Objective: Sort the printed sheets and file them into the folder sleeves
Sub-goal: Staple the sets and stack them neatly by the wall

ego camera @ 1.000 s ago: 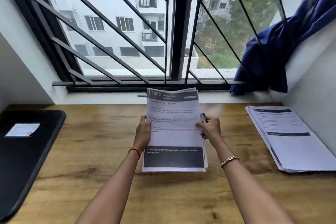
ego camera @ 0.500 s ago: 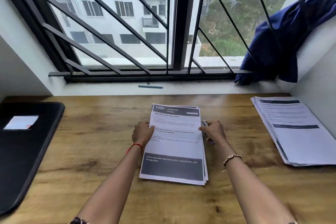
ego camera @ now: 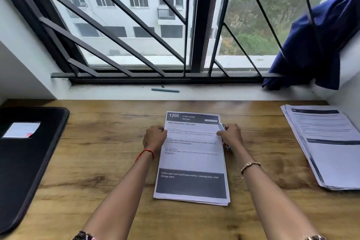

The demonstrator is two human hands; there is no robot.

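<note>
Head view: two bare forearms reach forward over the wooden table (ego camera: 97, 152). A red thread (ego camera: 146, 153) circles the left wrist and a gold bracelet (ego camera: 250, 165) the right.

Between the arms, a stack of printed sheets (ego camera: 192, 161) lies flat on the table, its long side running away from the person. The top page has a dark band at its near end and a dark header reading "1206 LIVING ROOM" at its far end.

The left grip (ego camera: 154, 138) holds the stack's left edge, with fingers curled and the thumb tip on the top page. The right grip (ego camera: 230, 136) sits at the stack's right edge with its thumb tip on the page. Its fingers are closed round a small silvery object (ego camera: 222, 127) that pokes out above and below the hand; what the object is cannot be made out.

A black folder (ego camera: 29, 171) lies closed at the table's left side, well apart from the stack, with a white label (ego camera: 21, 129) on its cover. At the right side lies a second pile of printed pages (ego camera: 327, 142), slightly fanned.

Beyond the table, a blue-grey pen (ego camera: 165, 90) lies on the white window sill (ego camera: 214, 92). Behind it stands a window with a dark metal grille (ego camera: 116, 35), and a dark blue cloth (ego camera: 315, 45) hangs over the grille's right end.
</note>
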